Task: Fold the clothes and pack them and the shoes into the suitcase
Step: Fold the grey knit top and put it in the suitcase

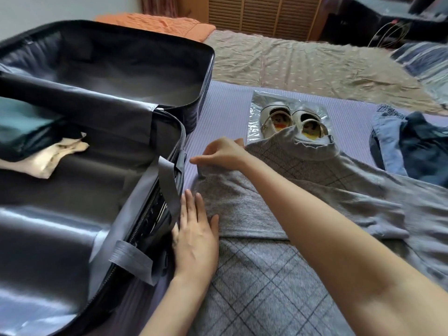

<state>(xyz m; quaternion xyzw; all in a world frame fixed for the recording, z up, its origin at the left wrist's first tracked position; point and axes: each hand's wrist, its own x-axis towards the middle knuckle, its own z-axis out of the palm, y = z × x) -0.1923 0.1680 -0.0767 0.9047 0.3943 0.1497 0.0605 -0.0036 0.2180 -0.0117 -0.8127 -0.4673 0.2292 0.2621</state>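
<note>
We fold a grey checked sweater (315,166) on the striped sheet (223,105), just beside the open suitcase (109,166). Our left hand (196,238) lies flat with straight fingers on the sweater's near edge, against the suitcase wall, gripping nothing. Our right hand (223,154) pinches a turned-in sleeve between thumb and fingers. The sweater's collar overlaps the heels of the white shoes (276,107), which sit on a plastic bag (261,100). Jeans (412,146) lie to the right. Teal cloth (24,122) and cream cloth (55,154) are in the suitcase.
</note>
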